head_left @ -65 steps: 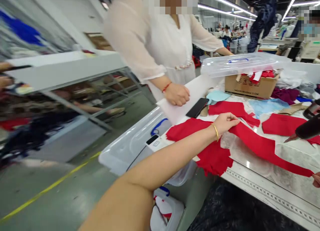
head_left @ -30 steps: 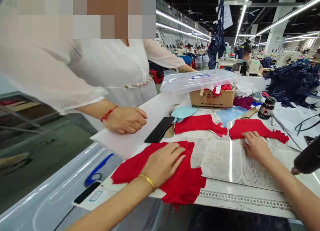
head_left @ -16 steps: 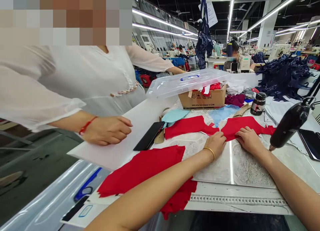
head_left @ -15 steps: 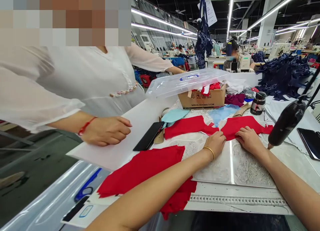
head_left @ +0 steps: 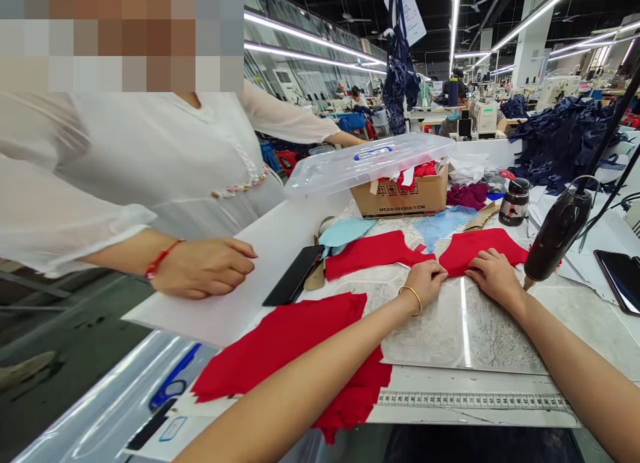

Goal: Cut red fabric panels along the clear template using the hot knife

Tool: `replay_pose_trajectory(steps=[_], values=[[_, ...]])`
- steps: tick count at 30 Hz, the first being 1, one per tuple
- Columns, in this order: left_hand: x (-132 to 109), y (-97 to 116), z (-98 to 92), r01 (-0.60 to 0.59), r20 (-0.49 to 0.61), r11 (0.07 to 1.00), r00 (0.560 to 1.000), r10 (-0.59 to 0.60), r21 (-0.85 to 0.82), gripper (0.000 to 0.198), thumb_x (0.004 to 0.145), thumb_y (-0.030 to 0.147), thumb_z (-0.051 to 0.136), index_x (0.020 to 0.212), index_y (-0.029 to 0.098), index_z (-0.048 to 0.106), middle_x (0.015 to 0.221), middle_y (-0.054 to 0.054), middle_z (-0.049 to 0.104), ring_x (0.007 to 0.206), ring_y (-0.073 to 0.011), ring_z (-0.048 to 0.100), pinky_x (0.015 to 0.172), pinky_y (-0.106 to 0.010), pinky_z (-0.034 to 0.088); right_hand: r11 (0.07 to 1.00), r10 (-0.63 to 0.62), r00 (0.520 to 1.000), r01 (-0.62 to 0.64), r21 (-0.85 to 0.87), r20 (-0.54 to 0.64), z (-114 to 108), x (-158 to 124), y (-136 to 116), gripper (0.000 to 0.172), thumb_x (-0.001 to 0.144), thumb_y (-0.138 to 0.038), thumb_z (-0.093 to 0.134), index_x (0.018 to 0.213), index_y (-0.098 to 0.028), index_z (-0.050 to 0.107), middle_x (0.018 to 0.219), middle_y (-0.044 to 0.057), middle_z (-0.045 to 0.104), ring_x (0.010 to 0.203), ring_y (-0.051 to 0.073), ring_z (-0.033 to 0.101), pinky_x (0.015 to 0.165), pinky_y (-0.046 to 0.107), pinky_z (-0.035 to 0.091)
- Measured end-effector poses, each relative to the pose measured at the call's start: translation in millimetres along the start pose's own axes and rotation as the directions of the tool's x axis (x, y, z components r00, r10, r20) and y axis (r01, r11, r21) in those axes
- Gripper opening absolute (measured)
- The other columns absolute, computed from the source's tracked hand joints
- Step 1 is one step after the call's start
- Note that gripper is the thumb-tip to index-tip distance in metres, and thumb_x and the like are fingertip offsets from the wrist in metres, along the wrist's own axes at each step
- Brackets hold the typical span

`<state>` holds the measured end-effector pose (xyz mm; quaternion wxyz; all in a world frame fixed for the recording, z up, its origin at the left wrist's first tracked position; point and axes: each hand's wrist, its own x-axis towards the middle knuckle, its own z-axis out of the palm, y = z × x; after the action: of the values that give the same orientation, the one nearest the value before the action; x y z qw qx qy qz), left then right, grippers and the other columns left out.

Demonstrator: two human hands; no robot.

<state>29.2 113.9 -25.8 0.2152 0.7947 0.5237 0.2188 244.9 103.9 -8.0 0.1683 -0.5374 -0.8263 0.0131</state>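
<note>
Two cut pieces of red fabric lie side by side on a pale stone-patterned board (head_left: 425,336). My left hand (head_left: 424,283), wearing a gold bangle, is closed in a pinch at the near left corner of the right-hand red fabric piece (head_left: 480,245). A short distance to the right, my right hand (head_left: 496,277) has its bent fingers closed on the near edge of that same piece. The left red fabric piece (head_left: 367,251) lies flat, its tip close to my left fingers. A stack of red fabric (head_left: 285,346) sits under my left forearm.
A black handheld device (head_left: 559,233) hangs by my right wrist. A co-worker's hand (head_left: 205,268) rests at left on a white panel, beside a black phone (head_left: 295,275). Behind stand a carton (head_left: 400,199), a clear lid (head_left: 330,166) and a dark jar (head_left: 514,201). A ruler tape (head_left: 475,400) runs along the front edge.
The camera view has shifted slightly. My left hand has moved slightly at the corner of the right red fabric piece, its fingers now tighter together. My right hand stays on the near edge.
</note>
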Motion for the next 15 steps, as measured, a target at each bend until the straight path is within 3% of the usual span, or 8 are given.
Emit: replay_pose_trajectory(steps=[3, 6, 9, 12, 15], values=[[-0.3, 4.3, -3.3, 0.01, -0.06, 0.999, 0.998, -0.013, -0.045, 0.023, 0.102, 0.036, 0.066, 0.114, 0.016, 0.068, 0.114, -0.007, 0.07, 0.097, -0.0204, 0.07, 0.087, -0.04, 0.06, 0.999, 0.034, 0.999, -0.034, 0.015, -0.028, -0.6, 0.0, -0.2, 0.019, 0.1, -0.026, 0.057, 0.094, -0.021, 0.074, 0.096, 0.009, 0.071, 0.099, 0.025, 0.056, 0.08, 0.035, 0.04], [0.1, 9.7, -10.2, 0.005, -0.129, 0.996, 0.992, -0.017, -0.09, 0.01, 0.096, 0.023, 0.068, 0.09, 0.017, 0.073, 0.094, -0.004, 0.073, 0.091, -0.0197, 0.069, 0.09, -0.04, 0.057, 0.996, 0.085, 0.994, -0.082, 0.043, -0.068, -1.2, -0.4, 1.4, 0.019, 0.099, -0.022, 0.055, 0.095, -0.02, 0.073, 0.102, 0.011, 0.07, 0.103, 0.027, 0.055, 0.083, 0.037, 0.041], [1.6, 15.2, -17.3, -0.003, -0.186, 0.99, 0.982, -0.024, -0.143, 0.015, 0.085, 0.014, 0.067, 0.073, 0.021, 0.074, 0.082, -0.002, 0.074, 0.086, -0.0203, 0.067, 0.1, -0.041, 0.053, 0.988, 0.134, 0.986, -0.124, 0.095, -0.098, -1.7, -0.8, 4.0, 0.017, 0.095, -0.019, 0.056, 0.092, -0.02, 0.072, 0.103, 0.012, 0.07, 0.105, 0.029, 0.055, 0.086, 0.039, 0.041], [0.7, 22.8, -24.7, -0.006, -0.231, 0.978, 0.972, -0.044, -0.208, 0.018, 0.08, 0.012, 0.065, 0.065, 0.023, 0.068, 0.078, -0.001, 0.073, 0.084, -0.0207, 0.067, 0.109, -0.045, 0.046, 0.969, 0.189, 0.975, -0.166, 0.181, -0.117, -3.3, -0.1, 6.9, 0.016, 0.093, -0.017, 0.055, 0.087, -0.021, 0.07, 0.103, 0.012, 0.07, 0.106, 0.03, 0.055, 0.089, 0.042, 0.042], [-7.9, 33.4, -37.1, -0.014, -0.263, 0.955, 0.962, -0.067, -0.295, 0.015, 0.084, 0.017, 0.06, 0.07, 0.022, 0.064, 0.089, -0.004, 0.075, 0.099, -0.0237, 0.067, 0.108, -0.045, 0.047, 0.929, 0.239, 0.965, -0.194, 0.314, -0.111, -7.5, 0.4, 11.6, 0.015, 0.091, -0.016, 0.053, 0.088, -0.02, 0.068, 0.104, 0.012, 0.07, 0.106, 0.029, 0.057, 0.093, 0.043, 0.044]])
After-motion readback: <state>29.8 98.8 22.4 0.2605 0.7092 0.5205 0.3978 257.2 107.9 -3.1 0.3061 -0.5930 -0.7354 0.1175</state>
